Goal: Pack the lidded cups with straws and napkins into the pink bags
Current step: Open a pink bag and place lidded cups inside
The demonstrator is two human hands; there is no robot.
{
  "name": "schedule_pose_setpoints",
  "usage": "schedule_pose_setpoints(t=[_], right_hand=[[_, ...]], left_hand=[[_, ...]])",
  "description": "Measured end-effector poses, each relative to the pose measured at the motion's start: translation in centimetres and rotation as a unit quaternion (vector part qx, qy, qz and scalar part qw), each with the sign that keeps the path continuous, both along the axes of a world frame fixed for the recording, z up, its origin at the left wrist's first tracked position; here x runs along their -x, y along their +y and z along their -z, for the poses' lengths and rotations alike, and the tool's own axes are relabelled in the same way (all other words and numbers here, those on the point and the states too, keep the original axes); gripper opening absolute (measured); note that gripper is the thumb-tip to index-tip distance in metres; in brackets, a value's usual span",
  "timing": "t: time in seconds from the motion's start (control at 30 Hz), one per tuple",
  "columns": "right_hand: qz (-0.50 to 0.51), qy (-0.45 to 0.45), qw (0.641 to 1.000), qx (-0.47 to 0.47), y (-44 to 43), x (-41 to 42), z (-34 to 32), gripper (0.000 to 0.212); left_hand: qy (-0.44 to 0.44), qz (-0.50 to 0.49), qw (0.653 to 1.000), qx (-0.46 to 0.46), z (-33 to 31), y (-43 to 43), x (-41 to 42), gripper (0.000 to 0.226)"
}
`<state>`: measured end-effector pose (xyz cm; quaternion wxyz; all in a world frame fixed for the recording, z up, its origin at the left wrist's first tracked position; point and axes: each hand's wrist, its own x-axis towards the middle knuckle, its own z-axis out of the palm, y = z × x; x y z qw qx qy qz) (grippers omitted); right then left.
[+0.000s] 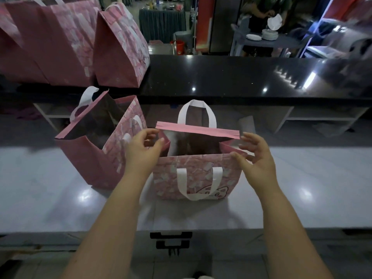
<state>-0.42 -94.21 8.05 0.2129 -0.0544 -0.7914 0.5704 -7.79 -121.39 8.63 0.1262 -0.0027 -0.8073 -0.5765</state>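
Two closed pink bags point(50, 43) stand at the black counter's point(221, 77) left end, while the left hand point(141, 150) pinches, and the relaxed right hand point(257, 156) touches, an open bag point(193, 178) at its rim, no cups visible.

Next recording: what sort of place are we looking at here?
Likely a café or restaurant service counter: pink bags stand on a white counter, a raised black ledge runs behind it, and stacked white plates sit beyond.

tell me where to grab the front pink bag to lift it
Take the pink bag by both white handles from above: the far handle stands upright over the open mouth, the near handle hangs down the front face, so raise it first.
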Motion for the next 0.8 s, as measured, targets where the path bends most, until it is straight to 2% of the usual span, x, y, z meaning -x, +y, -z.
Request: schedule_pose_setpoints(t=[0.1,0.2,0.27,0.4,0.5,0.8], right_hand=[[-0.018,-0.046,0.996,0.07,0.5,-0.4,1.5,0.04],[0.01,-0.031,0.992,0.12,0.1,-0.7,3.1,0.027],[0.039,-0.017,0.985,0.167,-0.5,-0.8,3.6,0.026],[0.105,-0.019,0.969,0.223,-2.0,-0.6,3.9,0.019],[0.144,-0.011,0.959,0.244,-2.7,-0.9,3.7,0.015],[0.251,0.039,0.92,0.298,-0.3,-5.4,2.9,0.014]], left_hand=[[-0.006,0.056,0.995,-0.083,0.7,-1.1,-1.3,0.02],[-0.008,0.12,0.988,-0.093,2.3,-2.3,-2.9,0.028],[0.009,0.111,0.988,-0.106,3.2,-2.6,-3.5,0.031],[0.057,0.076,0.989,-0.113,3.4,-3.2,-3.7,0.023],[0.056,0.064,0.991,-0.108,3.0,-3.0,-3.4,0.03],[0.036,0.147,0.981,-0.118,1.5,2.7,-3.3,0.021]])
